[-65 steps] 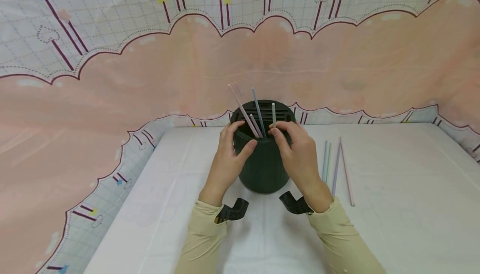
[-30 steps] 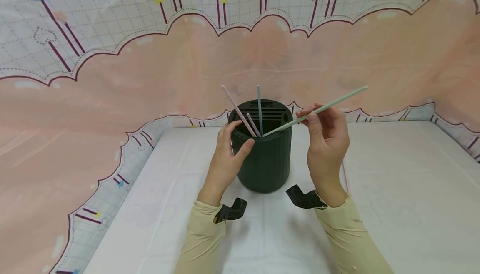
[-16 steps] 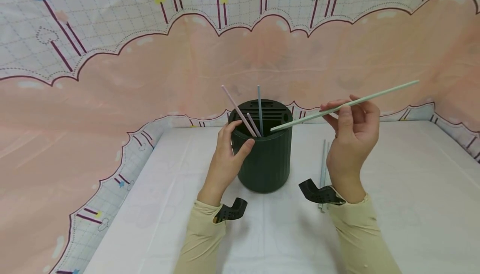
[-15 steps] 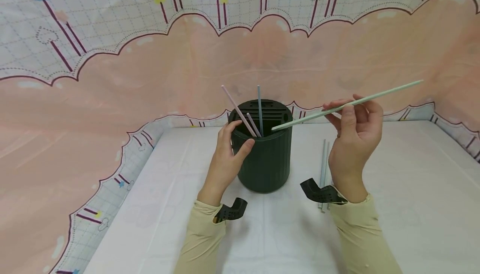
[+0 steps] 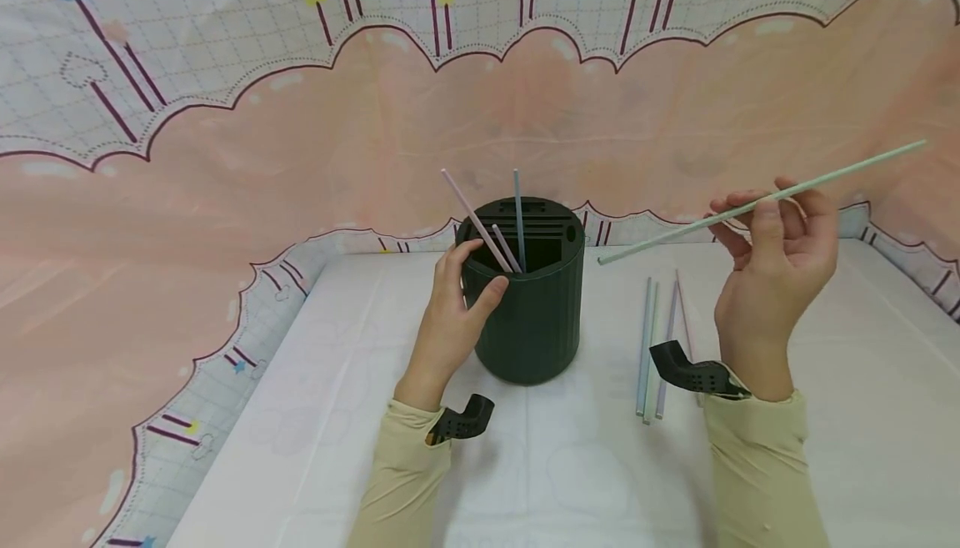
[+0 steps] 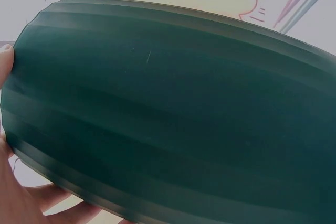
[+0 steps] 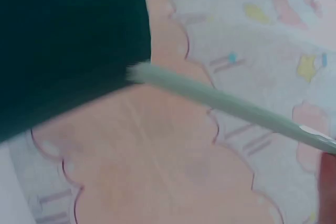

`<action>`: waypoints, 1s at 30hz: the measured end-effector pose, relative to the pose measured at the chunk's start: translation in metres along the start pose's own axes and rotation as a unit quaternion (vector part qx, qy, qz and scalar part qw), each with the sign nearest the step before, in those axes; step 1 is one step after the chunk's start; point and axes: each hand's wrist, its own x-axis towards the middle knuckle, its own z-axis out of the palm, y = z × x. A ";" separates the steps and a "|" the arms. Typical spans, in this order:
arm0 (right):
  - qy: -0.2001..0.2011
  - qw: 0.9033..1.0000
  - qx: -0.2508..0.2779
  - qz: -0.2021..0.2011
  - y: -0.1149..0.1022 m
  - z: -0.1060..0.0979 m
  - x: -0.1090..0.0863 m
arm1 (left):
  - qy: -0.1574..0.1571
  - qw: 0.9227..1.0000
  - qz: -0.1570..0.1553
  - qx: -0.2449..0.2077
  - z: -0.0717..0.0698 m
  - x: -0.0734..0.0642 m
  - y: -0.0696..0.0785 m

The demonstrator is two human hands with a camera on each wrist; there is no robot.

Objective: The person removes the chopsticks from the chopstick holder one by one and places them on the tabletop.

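A dark green pen holder (image 5: pixel 528 331) with a slotted back section stands upright on the table. My left hand (image 5: pixel 450 310) grips it at the left of its rim, fingers at the side and thumb at the front; the left wrist view shows its ribbed wall (image 6: pixel 173 108) close up. Inside lean a long pink straw (image 5: pixel 472 213), a shorter pink straw (image 5: pixel 504 246) and a blue straw (image 5: pixel 519 214). To the right, in the air, my right hand (image 5: pixel 772 273) pinches a pale green straw (image 5: pixel 667 235), slanted, its lower end apart from the holder.
On the white table (image 5: pixel 360 348), between holder and right hand, lie a blue straw (image 5: pixel 644 348), a green straw (image 5: pixel 651 356), a purple straw (image 5: pixel 666 356) and a pink straw (image 5: pixel 685 319), partly hidden by the right wrist's black mount (image 5: pixel 693 371). A patterned cloth (image 5: pixel 480 114) hangs behind.
The right hand has drawn the pale green straw out of the pen holder and carried it rightward, uncovering the straws on the table. The left hand has stayed on the holder.
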 end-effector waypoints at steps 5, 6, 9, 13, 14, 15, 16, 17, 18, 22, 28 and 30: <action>-0.036 0.982 -0.164 0.085 0.008 -0.018 0.004 | -0.001 1.000 0.000 -0.001 0.000 0.001 0.000; -0.044 0.972 -0.207 0.100 0.011 -0.021 0.004 | -0.001 1.000 0.000 -0.001 0.000 0.001 0.000; -0.081 0.917 -0.367 0.133 0.020 -0.030 0.003 | -0.001 1.000 0.000 -0.002 0.000 0.001 0.000; -0.169 0.795 -0.563 0.149 0.034 -0.042 0.001 | -0.001 1.000 0.001 -0.004 0.000 0.002 -0.001; -0.190 0.771 -0.589 0.151 0.037 -0.045 0.000 | -0.001 1.000 0.001 -0.005 0.001 0.002 -0.001; -0.206 0.753 -0.604 0.157 0.040 -0.048 0.000 | -0.001 1.000 0.002 -0.006 0.001 0.003 -0.002; -0.220 0.741 -0.612 0.165 0.042 -0.050 -0.001 | -0.001 1.000 0.003 -0.006 0.002 0.003 -0.002; -0.230 0.731 -0.618 0.173 0.045 -0.053 -0.002 | -0.001 1.000 0.003 -0.007 0.002 0.002 -0.002; -0.238 0.723 -0.623 0.181 0.046 -0.055 -0.003 | -0.001 1.000 0.003 -0.007 0.002 0.002 -0.002; -0.272 0.694 -0.632 0.211 0.051 -0.065 -0.004 | 0.000 1.000 0.004 -0.007 0.002 0.001 -0.001; -0.313 0.662 -0.624 0.274 0.061 -0.076 -0.008 | 0.004 1.000 0.005 -0.006 0.002 -0.001 0.001; -0.329 0.643 -0.627 0.292 0.065 -0.078 -0.009 | 0.004 1.000 0.006 -0.007 0.001 -0.002 0.001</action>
